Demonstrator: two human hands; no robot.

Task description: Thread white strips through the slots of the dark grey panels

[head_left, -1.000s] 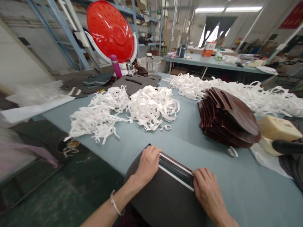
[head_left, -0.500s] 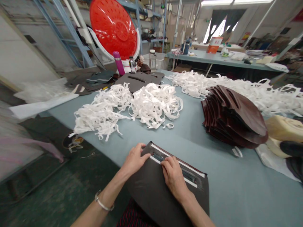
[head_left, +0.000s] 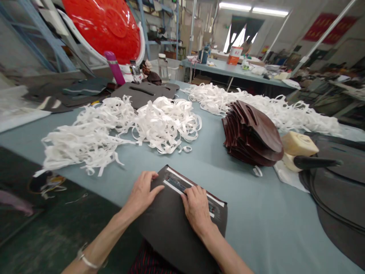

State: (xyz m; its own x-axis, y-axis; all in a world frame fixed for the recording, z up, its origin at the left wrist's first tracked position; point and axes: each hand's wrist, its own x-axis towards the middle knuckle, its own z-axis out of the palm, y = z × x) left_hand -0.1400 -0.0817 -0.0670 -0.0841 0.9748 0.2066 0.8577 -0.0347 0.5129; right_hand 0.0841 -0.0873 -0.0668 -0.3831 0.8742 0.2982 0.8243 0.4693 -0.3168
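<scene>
A dark grey, leather-like panel (head_left: 168,224) lies at the table's near edge, partly overhanging it, with a long slot (head_left: 174,183) near its far edge. White tape (head_left: 196,188) runs along the slot's sides. My left hand (head_left: 144,192) rests at the panel's left edge, thumb spread from the fingers, thumb tip by the tape's end. Over the slot, my right hand (head_left: 196,209) has its fingers bent and close together, fingertips down on the near tape strip. What those fingers may pinch is hidden, and the hand covers part of the slot and tape.
Heaps of white tape strips (head_left: 168,123) lie beyond the panel. A stack of brown leather pieces (head_left: 253,133) stands to the right, beside a yellowish block (head_left: 299,144) and black panels (head_left: 339,194). A purple bottle (head_left: 114,68) and red basin (head_left: 108,26) are at the back left.
The view has turned right, so everything sits further left. My right hand has shifted slightly rightward along the slot and covers more of the near tape. My left hand stays at the panel's edge.
</scene>
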